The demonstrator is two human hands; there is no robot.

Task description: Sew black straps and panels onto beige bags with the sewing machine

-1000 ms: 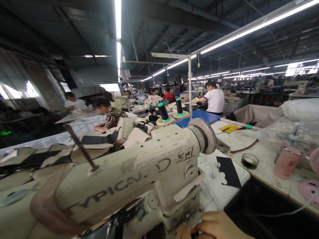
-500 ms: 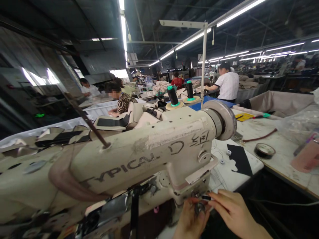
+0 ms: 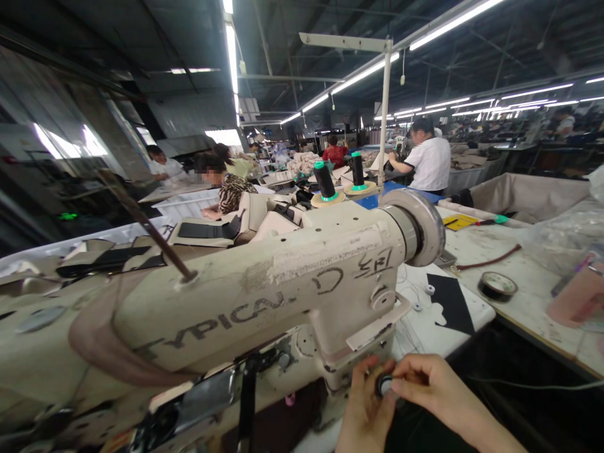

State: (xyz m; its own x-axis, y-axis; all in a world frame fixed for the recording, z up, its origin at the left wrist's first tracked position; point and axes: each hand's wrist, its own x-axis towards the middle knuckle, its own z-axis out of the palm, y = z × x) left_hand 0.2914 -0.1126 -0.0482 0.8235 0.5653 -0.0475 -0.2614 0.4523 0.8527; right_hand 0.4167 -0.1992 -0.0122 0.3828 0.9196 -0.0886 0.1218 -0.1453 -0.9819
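Close under the right end of the sewing machine (image 3: 283,296), my two hands meet around a small bobbin (image 3: 385,385) with a pale round face and a dark rim. My left hand (image 3: 367,409) is closed, its fingers curled around a small metal piece that looks like a bobbin case, now mostly hidden. From the right, my right hand (image 3: 431,385) pinches the bobbin between thumb and fingers, against the left fingers. The machine head is tipped back, its underside showing.
White bobbins (image 3: 430,289) and a black fabric piece (image 3: 448,305) lie on the machine table. Farther right are a tape roll (image 3: 497,286), a brown cord (image 3: 491,259) and a yellow card (image 3: 457,222). Two black thread cones (image 3: 324,181) stand behind. Several people work beyond.
My right hand has brought the bobbin to the metal piece in my left hand, and its round face now shows. The view has shifted slightly.
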